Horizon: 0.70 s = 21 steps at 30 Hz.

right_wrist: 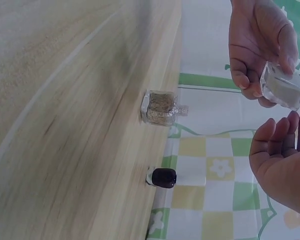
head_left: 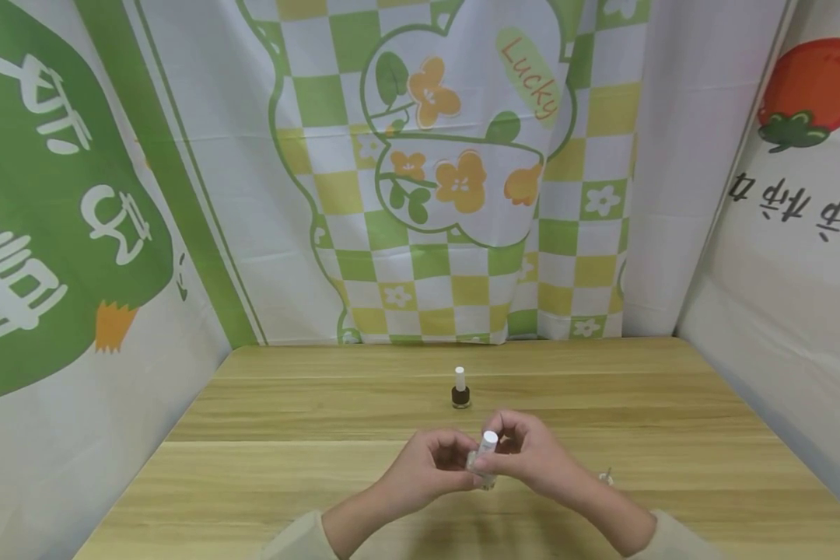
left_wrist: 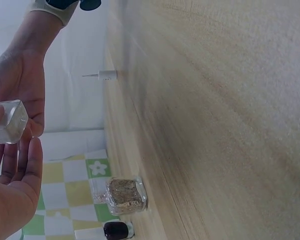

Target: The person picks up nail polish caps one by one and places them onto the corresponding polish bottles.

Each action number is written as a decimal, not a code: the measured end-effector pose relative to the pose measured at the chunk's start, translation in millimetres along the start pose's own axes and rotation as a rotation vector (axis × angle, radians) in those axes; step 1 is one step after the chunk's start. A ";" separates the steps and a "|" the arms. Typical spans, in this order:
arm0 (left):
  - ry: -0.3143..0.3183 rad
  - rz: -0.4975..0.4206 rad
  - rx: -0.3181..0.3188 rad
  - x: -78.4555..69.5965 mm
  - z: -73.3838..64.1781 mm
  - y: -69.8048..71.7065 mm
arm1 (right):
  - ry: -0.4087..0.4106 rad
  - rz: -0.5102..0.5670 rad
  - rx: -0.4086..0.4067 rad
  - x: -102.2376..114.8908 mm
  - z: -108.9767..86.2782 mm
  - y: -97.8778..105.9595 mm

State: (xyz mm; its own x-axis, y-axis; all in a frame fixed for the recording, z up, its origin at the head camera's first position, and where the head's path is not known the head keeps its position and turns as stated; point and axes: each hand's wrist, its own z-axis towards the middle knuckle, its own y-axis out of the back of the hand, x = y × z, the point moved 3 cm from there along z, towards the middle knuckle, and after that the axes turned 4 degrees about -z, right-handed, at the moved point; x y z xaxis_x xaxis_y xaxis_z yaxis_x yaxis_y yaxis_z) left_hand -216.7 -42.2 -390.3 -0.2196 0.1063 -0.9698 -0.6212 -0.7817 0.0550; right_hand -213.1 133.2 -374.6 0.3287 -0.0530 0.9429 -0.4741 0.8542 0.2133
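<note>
Both hands meet over the table around a small nail polish bottle point(head_left: 488, 467) with a white cap and pale contents. My left hand point(head_left: 430, 467) grips its glass body, the thumb lying across it in the right wrist view. My right hand point(head_left: 532, 455) has its thumb and fingers at the cap end, pinching it. Below the hands stands an uncapped glass bottle of glitter nail polish point(right_wrist: 161, 108), mostly hidden in the head view. Beside my right wrist, a white brush cap point(left_wrist: 108, 75) stands on the table, its thin brush pointing up.
A dark nail polish bottle point(head_left: 460, 395) with a white cap stands upright beyond the hands. The wooden table point(head_left: 287, 420) ends at a checkered curtain point(head_left: 462, 272) behind, with printed cloth walls on both sides.
</note>
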 end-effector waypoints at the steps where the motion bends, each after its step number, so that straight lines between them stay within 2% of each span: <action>1: 0.004 -0.004 -0.002 0.2 0.0 0.0 | 0.002 -0.007 -0.001 -0.1 0.0 0.3; 7: 0.015 -0.002 -0.018 -0.7 -0.4 1.0 | 0.060 -0.019 0.039 0.7 -1.2 7.0; 16: 0.010 0.007 -0.018 -1.5 -0.3 1.6 | 0.167 0.093 0.172 6.9 0.0 10.5; 21: 0.021 0.007 -0.021 -1.0 0.3 1.4 | 0.186 0.076 0.175 7.5 -0.1 8.3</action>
State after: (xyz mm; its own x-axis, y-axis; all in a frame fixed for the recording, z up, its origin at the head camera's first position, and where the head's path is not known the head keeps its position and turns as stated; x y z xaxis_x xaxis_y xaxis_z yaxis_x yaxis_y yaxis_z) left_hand -217.5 -43.2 -389.2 -0.2080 0.0882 -0.9741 -0.6040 -0.7950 0.0570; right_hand -214.5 139.9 -365.8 0.4231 0.1178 0.8984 -0.6322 0.7487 0.1995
